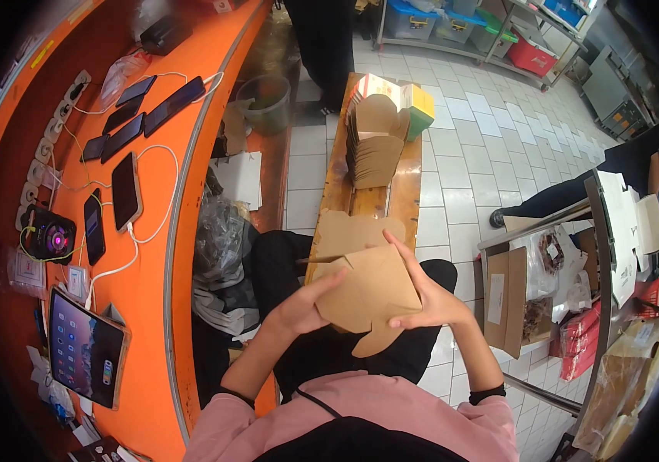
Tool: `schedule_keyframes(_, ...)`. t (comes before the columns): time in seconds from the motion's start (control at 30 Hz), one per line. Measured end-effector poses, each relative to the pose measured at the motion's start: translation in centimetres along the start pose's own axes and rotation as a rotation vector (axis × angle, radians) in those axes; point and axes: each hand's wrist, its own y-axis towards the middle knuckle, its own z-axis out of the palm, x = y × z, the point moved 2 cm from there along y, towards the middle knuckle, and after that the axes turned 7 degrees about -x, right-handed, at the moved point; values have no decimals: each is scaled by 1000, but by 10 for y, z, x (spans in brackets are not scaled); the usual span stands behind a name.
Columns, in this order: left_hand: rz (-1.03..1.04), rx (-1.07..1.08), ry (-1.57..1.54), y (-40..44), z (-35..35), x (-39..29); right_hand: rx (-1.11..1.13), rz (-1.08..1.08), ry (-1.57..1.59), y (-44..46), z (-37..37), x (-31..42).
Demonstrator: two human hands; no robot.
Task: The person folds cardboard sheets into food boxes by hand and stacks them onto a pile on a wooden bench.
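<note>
Head camera, watched from afar: I find the kraft takeout box near the middle of the view, held over the lap. The left hand presses its nine-o'clock side, and the right hand wraps its three-o'clock side, thumb on the near edge. So the grip is narrowed to the box's width, holding it between both palms.

I judge this box partly formed: its panels are folded into a body, but a rounded flap sticks out toward six o'clock, untucked, and that looks like what is left on it. Just past it, at twelve o'clock, lies more kraft board; I cannot tell whether it belongs to the same box.

Farther along twelve o'clock, a stack of kraft pieces stands on the wooden tabletop, closely nested; I take these as unfinished. Beyond, toward one o'clock, sits a yellow-and-green carton.
</note>
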Motion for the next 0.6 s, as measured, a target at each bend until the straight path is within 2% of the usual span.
schedule_keyframes(0.07, 30, 511, -485, 11, -4, -3, -25, -61, -63, 4, -1, -6)
schedule_keyframes(0.13, 42, 497, -498, 8, 9, 1, -279, 27, 326, 3, -1, -17)
schedule_keyframes(0.17, 281, 370, 7, 5, 11, 10, -276, 25, 323, 5, 0, -21)
schedule_keyframes(0.2, 504, 219, 513, 2, 13, 13, -441, 119, 544, 6, 0, -29)
schedule_keyframes(0.23, 613, 108, 1060, -6, 26, 5, -609, 218, 767, 5, 0, -38)
schedule_keyframes(0.27, 778, -87, 1337, -3, 32, 13, -611, 227, 769, 5, 0, -47)
schedule_keyframes(0.33, 814, -193, 1463, 10, 18, 34, -681, 371, 854, 5, 2, -69)
schedule_keyframes(0.37, 809, -201, 1463, 10, 16, 38, -704, 373, 852, 4, 4, -77)
schedule_keyframes(0.4, 664, -317, 1299, 7, 18, 34, -698, 377, 855, 2, 6, -75)
schedule_keyframes(0.43, 524, -422, 1128, 5, 17, 32, -743, 368, 709, -2, 5, -69)
schedule_keyframes(0.47, 532, -425, 1129, 9, 12, 33, -785, 350, 559, -4, 3, -61)
schedule_keyframes(0.5, 624, -400, 777, 16, 2, 33, -937, 208, 147, -2, 4, -47)
schedule_keyframes(0.53, 700, -362, 423, 20, -1, 28, -932, 191, 143, -3, 1, -35)
schedule_keyframes(0.6, 670, -352, 397, 20, -4, 18, -735, -182, -805, -5, 1, 0)
